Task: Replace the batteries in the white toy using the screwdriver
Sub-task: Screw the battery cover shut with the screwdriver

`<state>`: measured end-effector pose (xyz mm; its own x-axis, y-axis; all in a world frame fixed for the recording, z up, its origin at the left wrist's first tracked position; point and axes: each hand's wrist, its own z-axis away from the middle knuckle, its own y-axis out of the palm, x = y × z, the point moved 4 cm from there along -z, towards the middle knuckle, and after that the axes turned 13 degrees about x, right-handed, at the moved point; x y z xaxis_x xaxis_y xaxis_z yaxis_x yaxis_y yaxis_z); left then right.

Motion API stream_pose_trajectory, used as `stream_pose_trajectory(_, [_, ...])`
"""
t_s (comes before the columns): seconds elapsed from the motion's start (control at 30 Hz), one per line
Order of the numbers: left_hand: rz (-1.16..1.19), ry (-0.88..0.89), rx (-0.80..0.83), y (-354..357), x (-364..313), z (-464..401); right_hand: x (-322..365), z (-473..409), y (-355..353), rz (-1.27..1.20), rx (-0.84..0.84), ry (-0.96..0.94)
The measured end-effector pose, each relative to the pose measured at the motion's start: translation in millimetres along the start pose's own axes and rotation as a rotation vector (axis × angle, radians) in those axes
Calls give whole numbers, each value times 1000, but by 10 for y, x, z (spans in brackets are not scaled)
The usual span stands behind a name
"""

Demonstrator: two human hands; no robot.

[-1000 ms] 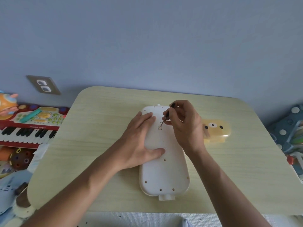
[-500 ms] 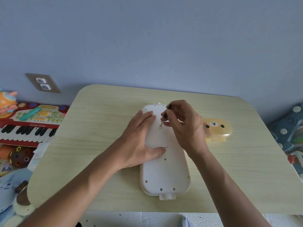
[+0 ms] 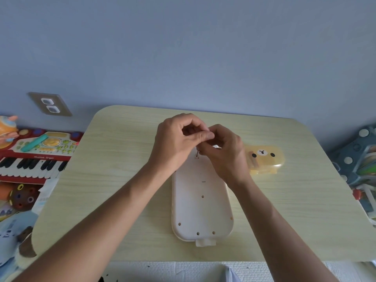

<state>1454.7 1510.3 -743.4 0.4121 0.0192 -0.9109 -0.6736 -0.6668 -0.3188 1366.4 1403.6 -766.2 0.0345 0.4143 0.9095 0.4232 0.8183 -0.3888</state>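
Note:
The white toy (image 3: pixel 201 204) lies back side up, lengthwise on the wooden table (image 3: pixel 122 169), showing several screw holes. Only the thin metal shaft of the small screwdriver (image 3: pixel 197 153) shows, tip down on a screw near the toy's far end. My right hand (image 3: pixel 225 157) is closed around the screwdriver from the right. My left hand (image 3: pixel 175 143) hovers above the toy's far end, thumb and fingers pinched together at the top of the tool, touching my right fingers. The handle is hidden between the two hands.
A yellow translucent bear-face case (image 3: pixel 264 157) sits just right of my right hand. Off the table's left edge stand a red toy keyboard (image 3: pixel 34 157) and other toys, with a wall socket (image 3: pixel 49 104) above. More toys crowd the right edge.
My left hand has lifted off the toy's back and moved up to pinch at the top of the screwdriver. My right hand has stayed on the tool at the same screw.

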Motion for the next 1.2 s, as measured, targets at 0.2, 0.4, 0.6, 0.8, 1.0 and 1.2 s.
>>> stream_pose_trajectory(0.2, [11,25,81,-12,69,-26,-75,-8,-44,-108,123,2])
stream_pose_trajectory(0.4, [147,-33,69,33,165,-46,-149,-32,-2,-153,24,39])
stream_pose_trajectory(0.6, [84,-13,107,-8,173,-48,-169,-18,-22,-157,121,33])
stream_pose_trajectory(0.8, [-2,0,149,13,132,-33,-197,-25,-14,-166,56,49])
stream_pose_trajectory(1.0, [-17,-12,118,33,117,-33,-143,1,1,-122,141,29])
stream_pose_trajectory(1.2, [16,-35,157,47,107,2,-172,-8,-16,-139,81,93])
